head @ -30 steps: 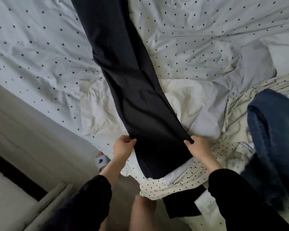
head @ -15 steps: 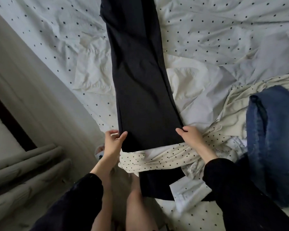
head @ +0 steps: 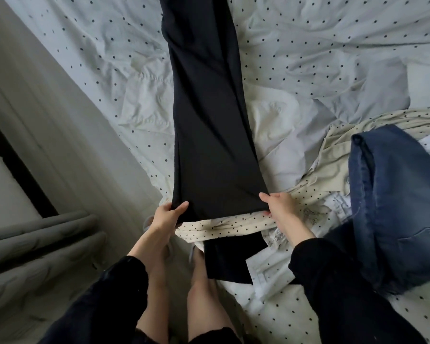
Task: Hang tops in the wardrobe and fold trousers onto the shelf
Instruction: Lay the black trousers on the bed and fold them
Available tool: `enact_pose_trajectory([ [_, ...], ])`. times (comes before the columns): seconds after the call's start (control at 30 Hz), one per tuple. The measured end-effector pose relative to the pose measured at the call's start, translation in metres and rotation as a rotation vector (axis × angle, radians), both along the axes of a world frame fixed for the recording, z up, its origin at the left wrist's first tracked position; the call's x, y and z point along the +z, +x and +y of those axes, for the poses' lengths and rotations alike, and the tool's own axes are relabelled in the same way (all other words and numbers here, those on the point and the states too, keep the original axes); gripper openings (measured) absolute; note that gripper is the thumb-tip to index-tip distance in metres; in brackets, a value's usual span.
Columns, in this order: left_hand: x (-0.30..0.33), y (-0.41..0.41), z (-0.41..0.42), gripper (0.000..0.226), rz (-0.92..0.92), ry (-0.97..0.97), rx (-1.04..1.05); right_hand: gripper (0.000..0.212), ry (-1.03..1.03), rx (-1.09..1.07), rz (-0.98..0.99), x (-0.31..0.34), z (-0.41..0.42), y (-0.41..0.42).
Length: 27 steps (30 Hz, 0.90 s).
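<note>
A grey radiator (head: 37, 244) is standing at the near left beside the polka-dot bedsheet (head: 320, 40). The left hand (head: 164, 217) is pinching the near left corner of the black trousers (head: 209, 120), which are lying stretched flat from near to far across the bed. The right hand (head: 281, 207), apart from the left, is gripping the near right corner. A cream dotted top (head: 224, 227) is lying just under that hem, and blue jeans (head: 395, 202) are lying heaped at the right.

No legible text or labels.
</note>
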<state>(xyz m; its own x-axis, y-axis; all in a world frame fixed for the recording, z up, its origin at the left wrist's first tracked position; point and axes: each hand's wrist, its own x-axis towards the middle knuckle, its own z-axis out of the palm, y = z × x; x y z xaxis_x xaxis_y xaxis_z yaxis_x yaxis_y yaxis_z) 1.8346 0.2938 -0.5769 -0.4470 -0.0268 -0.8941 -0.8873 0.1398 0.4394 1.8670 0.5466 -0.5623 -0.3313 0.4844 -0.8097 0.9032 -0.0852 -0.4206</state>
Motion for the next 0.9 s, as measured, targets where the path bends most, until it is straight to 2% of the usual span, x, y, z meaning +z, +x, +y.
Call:
enact_pose_trajectory([
  [0.07,0.008,0.007,-0.009,0.023,-0.017,-0.025,-0.013,0.021,-0.031,0.016,-0.021,0.009,-0.006,0.006],
  [0.13,0.021,0.020,-0.017,0.020,-0.038,-0.040,-0.043,0.009,-0.056,0.064,-0.059,0.022,-0.013,0.017],
  [0.2,0.037,0.036,-0.025,0.015,-0.074,-0.060,-0.076,0.026,-0.085,0.090,-0.116,0.029,-0.018,0.033],
  [0.3,0.047,0.058,-0.038,0.011,-0.159,-0.078,-0.122,0.020,-0.128,0.169,-0.259,0.040,-0.025,0.053],
  [0.43,0.058,0.084,-0.052,0.015,-0.295,-0.054,-0.197,0.037,-0.158,0.293,-0.360,0.056,-0.029,0.078],
  [0.5,0.064,0.085,-0.052,0.016,-0.293,-0.044,-0.204,0.033,-0.178,0.297,-0.377,0.063,-0.028,0.079],
  [0.6,0.075,0.066,-0.052,0.021,-0.247,-0.032,-0.183,0.010,-0.206,0.316,-0.367,0.075,-0.023,0.067],
  [0.73,0.091,0.026,-0.052,0.023,-0.193,0.031,-0.093,0.011,-0.281,0.296,-0.314,0.100,-0.015,0.034],
  [0.9,0.114,-0.042,-0.036,0.017,-0.082,0.134,0.047,0.009,-0.403,0.089,-0.134,0.126,-0.004,-0.024],
])
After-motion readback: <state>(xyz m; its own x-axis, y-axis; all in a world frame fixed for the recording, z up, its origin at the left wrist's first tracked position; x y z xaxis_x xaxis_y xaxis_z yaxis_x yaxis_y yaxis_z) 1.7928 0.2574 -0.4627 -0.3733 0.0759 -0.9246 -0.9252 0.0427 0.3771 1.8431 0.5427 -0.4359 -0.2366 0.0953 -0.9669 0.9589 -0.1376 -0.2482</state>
